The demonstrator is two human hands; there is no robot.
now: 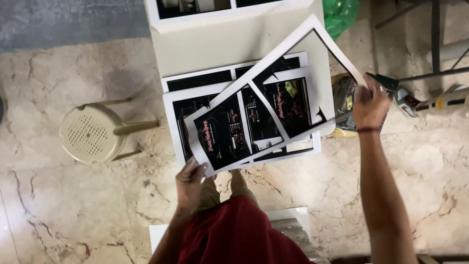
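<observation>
My left hand (190,178) grips the lower left corner of a printed sheet (229,132) with dark panels and white borders. My right hand (370,100) pinches the far right end of the same sheet's white outer frame (293,41), from which panels are cut out. The sheet is held tilted above a stack of similar printed sheets (178,105) lying on a cream table (205,49). A thin red band circles my right wrist.
A cream plastic stool (93,134) stands on the marble floor to the left. A green plastic bag (339,14) and a basket of cut prints (344,98) sit beside the table at right. Metal chair legs (435,39) are at far right.
</observation>
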